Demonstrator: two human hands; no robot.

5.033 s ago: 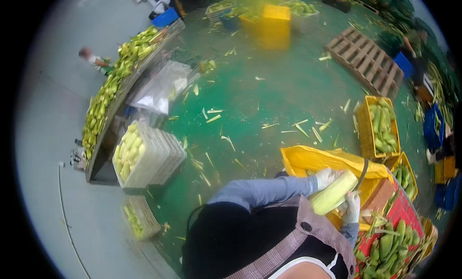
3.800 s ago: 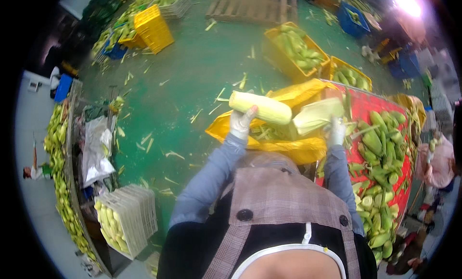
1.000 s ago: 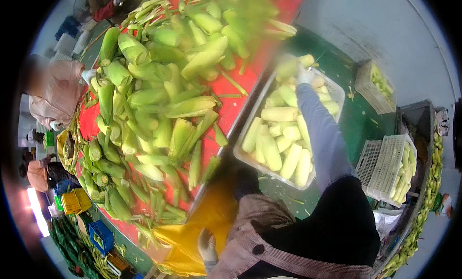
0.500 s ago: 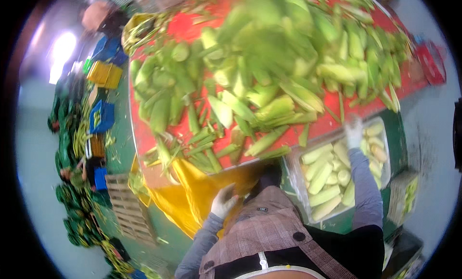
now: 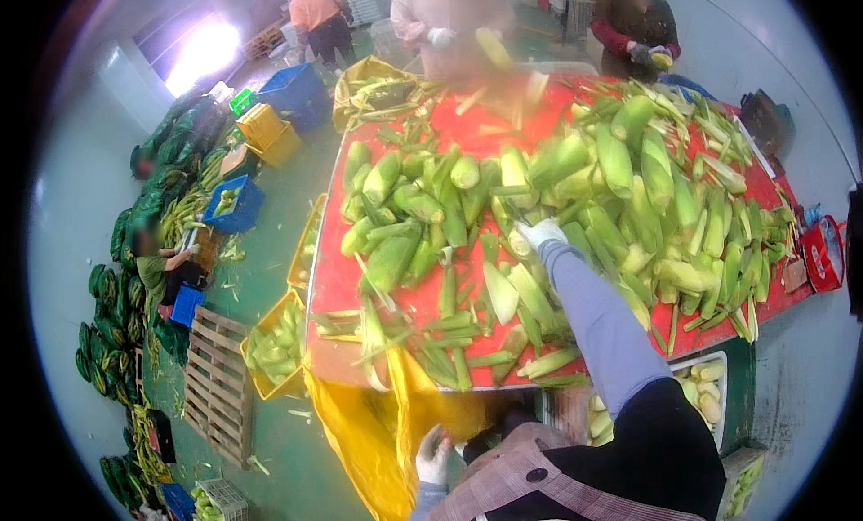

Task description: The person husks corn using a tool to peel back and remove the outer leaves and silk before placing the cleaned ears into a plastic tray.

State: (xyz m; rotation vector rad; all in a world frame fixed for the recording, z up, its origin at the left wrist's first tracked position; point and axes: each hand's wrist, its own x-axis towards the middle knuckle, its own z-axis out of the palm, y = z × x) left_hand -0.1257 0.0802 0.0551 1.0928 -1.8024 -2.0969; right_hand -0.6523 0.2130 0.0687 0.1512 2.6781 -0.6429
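Note:
My right hand (image 5: pixel 543 233), in a white glove, reaches across the red table (image 5: pixel 340 283) into a heap of green-husked corn (image 5: pixel 620 161). Its fingers are bent beside a pale ear of corn (image 5: pixel 519 243). A thin dark thing shows at the fingertips, too small to name. Low by my body, my left hand (image 5: pixel 433 455), also gloved, has loosely curled fingers, parted from the thumb, with nothing seen in them. It is close to a yellow sheet (image 5: pixel 337 431) hanging from the table's front edge. Pale husked cobs (image 5: pixel 701 391) lie in a tray (image 5: pixel 725 377), partly hidden by my right arm.
Yellow crates of corn (image 5: pixel 274 346) stand left of the table, beside a wooden pallet (image 5: pixel 218 386). A red bag (image 5: pixel 822 251) is at the right edge. Co-workers stand across the table; another person (image 5: pixel 162 269) sits at far left near blue crates (image 5: pixel 235 204).
My right hand has left the tray of husked cobs and moved forward and left to the corn heap. My left hand remains low near the yellow sheet. The view has tilted up.

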